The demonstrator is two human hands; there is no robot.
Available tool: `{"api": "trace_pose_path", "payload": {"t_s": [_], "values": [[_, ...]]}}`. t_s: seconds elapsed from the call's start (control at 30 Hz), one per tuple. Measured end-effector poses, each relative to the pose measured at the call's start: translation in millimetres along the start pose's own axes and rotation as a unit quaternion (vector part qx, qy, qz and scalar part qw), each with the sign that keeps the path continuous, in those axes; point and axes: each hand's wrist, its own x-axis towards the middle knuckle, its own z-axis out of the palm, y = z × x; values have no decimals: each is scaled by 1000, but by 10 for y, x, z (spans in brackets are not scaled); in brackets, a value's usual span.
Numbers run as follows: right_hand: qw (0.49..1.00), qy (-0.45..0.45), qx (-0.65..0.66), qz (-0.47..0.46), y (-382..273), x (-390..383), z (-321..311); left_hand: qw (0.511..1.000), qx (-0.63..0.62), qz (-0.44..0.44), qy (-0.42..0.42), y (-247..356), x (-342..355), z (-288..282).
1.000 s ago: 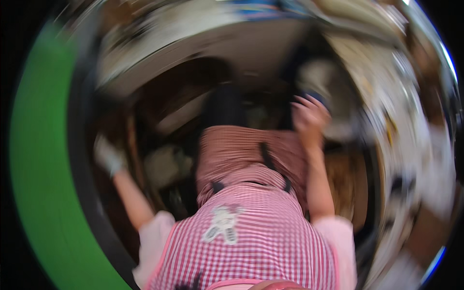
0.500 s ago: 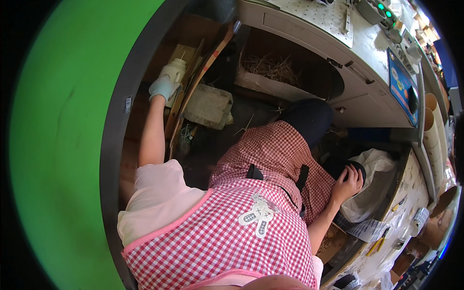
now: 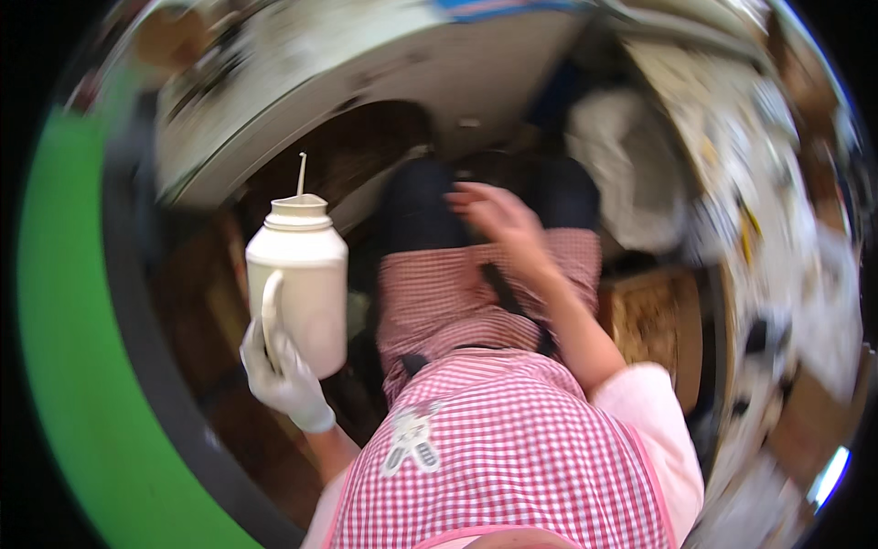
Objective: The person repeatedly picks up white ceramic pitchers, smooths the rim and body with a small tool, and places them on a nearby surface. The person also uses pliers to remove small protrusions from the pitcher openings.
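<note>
My left hand, in a whitish glove, grips the handle of a large cream-coloured water jug. The jug stands nearly upright in the air at the left, with a thin straw rising from its open-looking neck. My bare right hand hovers above my lap between my dark-clad knees. Its fingers are stretched out with nothing seen in them, though motion smears them somewhat.
A pale workbench curves across the far side. At the right runs a cluttered worktop, with a white plastic bag beside my knee and a cardboard box below. A green surface borders the left.
The jug has been lifted from the low spot at the left and brought closer by my left hand. My right hand has left my knee and moved over my lap. My view has turned right.
</note>
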Motion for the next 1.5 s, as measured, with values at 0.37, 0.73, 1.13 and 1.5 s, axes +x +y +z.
{"api": "trace_pose_path", "payload": {"t_s": [0.37,0.73,1.13,1.5], "values": [[980,-106,168,-28,-153,-615,-690,802,-339,50,-490,1215,-17,1514],[588,509,-623,-79,-639,594,-4222,809,-301,-65,-502,975,-156,1641],[962,129,239,-34,-679,438,-3356,902,-100,186,-377,1040,655,803],[796,-176,-517,-262,-1097,-490,-338,827,-90,402,-383,856,603,1065]]}}
